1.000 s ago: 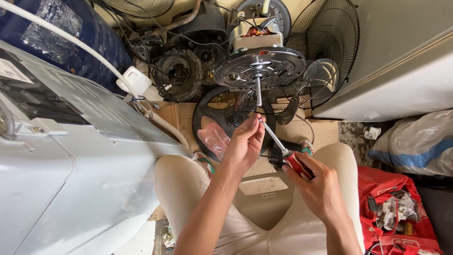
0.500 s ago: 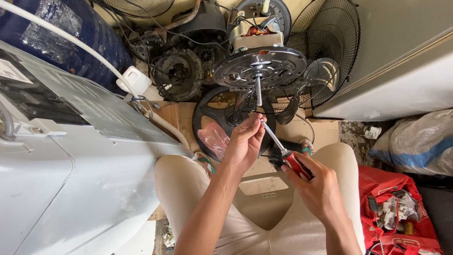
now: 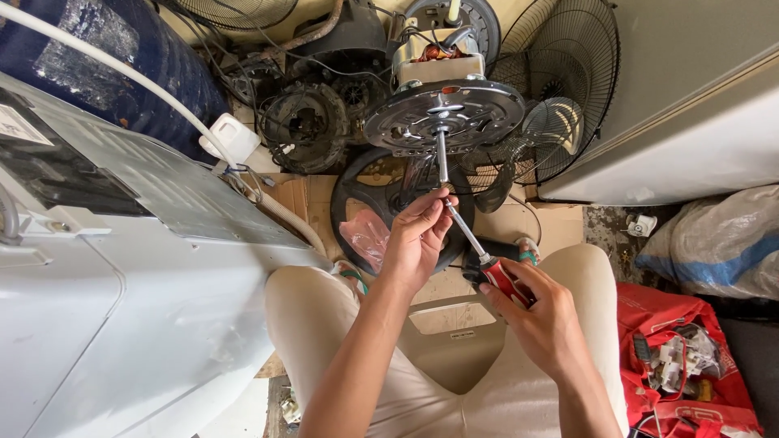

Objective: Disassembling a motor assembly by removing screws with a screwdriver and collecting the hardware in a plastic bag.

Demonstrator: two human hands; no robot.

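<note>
- Nothing had visibly shifted since the earlier frames; both hands kept their hold.
- Right hand (image 3: 540,312) was wrapped around the red-handled screwdriver (image 3: 479,255), over the lap.
- Left hand (image 3: 418,235) pinched its tip beside the motor shaft (image 3: 441,158).
- Fan motor (image 3: 442,109) looked heavy and rigid, best gripped by its metal plate.
- Beyond lay cardboard flooring (image 3: 304,199), fan grilles (image 3: 568,97) and a white appliance (image 3: 114,268).

Your single head camera looks steeply down past your knees, close over your left hand (image 3: 415,239) and right hand (image 3: 542,318), facing the round grey metal motor plate (image 3: 442,116) just ahead.
</note>
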